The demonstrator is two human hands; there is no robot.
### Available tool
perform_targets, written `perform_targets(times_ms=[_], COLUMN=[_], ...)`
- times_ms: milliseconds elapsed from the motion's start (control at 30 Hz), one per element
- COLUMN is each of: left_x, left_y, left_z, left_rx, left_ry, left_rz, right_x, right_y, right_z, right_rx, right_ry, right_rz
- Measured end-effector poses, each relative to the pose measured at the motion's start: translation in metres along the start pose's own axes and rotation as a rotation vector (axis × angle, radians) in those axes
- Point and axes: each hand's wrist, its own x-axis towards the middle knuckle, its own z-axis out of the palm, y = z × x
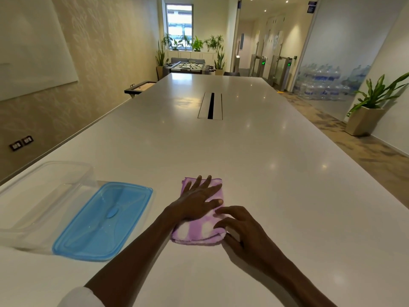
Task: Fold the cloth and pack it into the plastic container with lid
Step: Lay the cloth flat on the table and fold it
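Observation:
A purple and white cloth (194, 232) lies folded into a narrow rectangle on the white table (265, 173), near the front middle. My left hand (197, 199) rests flat on its far half, fingers spread. My right hand (241, 227) touches the cloth's right edge with its fingertips, fingers apart, holding nothing. To the left stands the clear plastic container (42, 196), without its lid and with nothing inside. The blue lid (104, 220) lies flat on the table between the container and the cloth.
A cable slot (210, 105) is set into the table's middle, further back. The table's left edge runs close behind the container. A potted plant (367, 114) stands on the floor at the right.

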Motion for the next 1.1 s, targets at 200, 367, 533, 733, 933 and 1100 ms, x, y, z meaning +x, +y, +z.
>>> perform_targets(times_ms=[200, 367, 533, 733, 933, 1100], left_x=[-0.013, -0.042, -0.076, -0.107, -0.11, -0.106], left_y=[0.002, 0.018, 0.027, 0.016, 0.021, 0.024], left_z=[-0.009, -0.027, -0.036, -0.026, -0.017, -0.01], left_rx=[-0.294, -0.568, -1.164, -1.098, -0.916, -0.921], left_ry=[0.083, 0.16, 0.134, 0.055, 0.274, 0.355], left_rz=[0.059, 0.097, 0.009, 0.147, 0.047, 0.013], right_x=[-0.001, 0.004, 0.01, 0.007, 0.002, 0.005], right_y=[0.0, -0.007, -0.013, -0.011, -0.01, -0.005], right_z=[-0.017, -0.021, -0.018, -0.01, -0.009, -0.013], right_rx=[0.192, 0.332, 0.464, 0.5, 0.448, 0.42], right_ry=[-0.02, -0.001, 0.176, 0.276, 0.286, 0.271], right_rz=[0.005, 0.126, 0.317, 0.417, 0.342, 0.315])
